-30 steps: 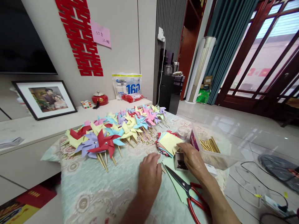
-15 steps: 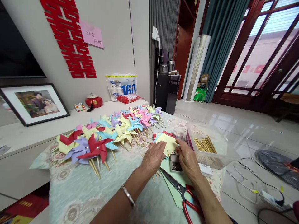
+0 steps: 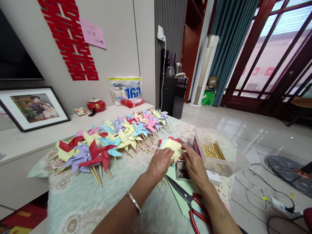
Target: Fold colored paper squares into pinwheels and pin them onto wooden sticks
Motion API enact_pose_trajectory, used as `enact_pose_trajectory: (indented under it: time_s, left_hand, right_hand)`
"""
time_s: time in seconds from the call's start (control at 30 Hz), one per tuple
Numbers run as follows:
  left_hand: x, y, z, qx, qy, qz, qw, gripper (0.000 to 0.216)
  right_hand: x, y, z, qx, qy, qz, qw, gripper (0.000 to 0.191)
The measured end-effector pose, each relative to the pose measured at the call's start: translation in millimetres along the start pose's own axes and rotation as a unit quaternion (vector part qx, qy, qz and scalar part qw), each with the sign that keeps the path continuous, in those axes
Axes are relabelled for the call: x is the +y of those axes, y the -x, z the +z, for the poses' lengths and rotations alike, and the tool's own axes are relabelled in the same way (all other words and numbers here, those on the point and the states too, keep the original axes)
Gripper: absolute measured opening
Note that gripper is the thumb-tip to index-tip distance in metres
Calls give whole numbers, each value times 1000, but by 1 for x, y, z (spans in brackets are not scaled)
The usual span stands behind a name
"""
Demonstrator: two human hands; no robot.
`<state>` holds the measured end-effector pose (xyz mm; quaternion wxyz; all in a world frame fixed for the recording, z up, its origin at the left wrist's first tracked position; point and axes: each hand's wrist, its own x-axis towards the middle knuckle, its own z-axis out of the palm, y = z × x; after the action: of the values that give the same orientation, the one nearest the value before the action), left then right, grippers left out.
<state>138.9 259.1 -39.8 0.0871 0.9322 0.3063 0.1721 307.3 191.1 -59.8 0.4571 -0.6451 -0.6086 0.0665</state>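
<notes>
A stack of cut paper squares (image 3: 175, 150), pale yellow on top with red and blue edges showing beneath, sits between my two hands. My left hand (image 3: 161, 159) is closed against its lower left side, fingers together over the paper and thumb hidden. At the right edge, my right hand (image 3: 193, 161) pinches the paper between thumb and bent fingers. Just under the right hand is a small open box (image 3: 182, 171) of dark metal bits. Red-handled scissors (image 3: 186, 196) lie open on green paper (image 3: 179, 198), close to my right forearm.
Many paper pinwheels (image 3: 99, 155) on sticks cover the table's left and back. A clear plastic bin (image 3: 234, 152) holding thin sticks (image 3: 214, 150) stands right, beside a round clear container (image 3: 185, 138) and a white box (image 3: 213, 177). A patterned cloth (image 3: 117, 198) covers the table.
The view has shifted slightly. Both hands stay at the paper stack with almost the same grip, and the fingers have moved only a little.
</notes>
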Motion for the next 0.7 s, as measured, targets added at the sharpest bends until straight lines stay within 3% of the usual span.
enact_pose_trajectory:
  time_s: [0.3, 0.7]
  left_hand:
    - [1, -5, -7, -14, -17, 9, 1000, 22]
    - [1, -5, 0, 28, -17, 29, 999, 21]
  right_hand:
    - [6, -1, 2, 21, 3, -25, 999, 42]
    - [6, -2, 4, 42, -15, -29, 999, 39]
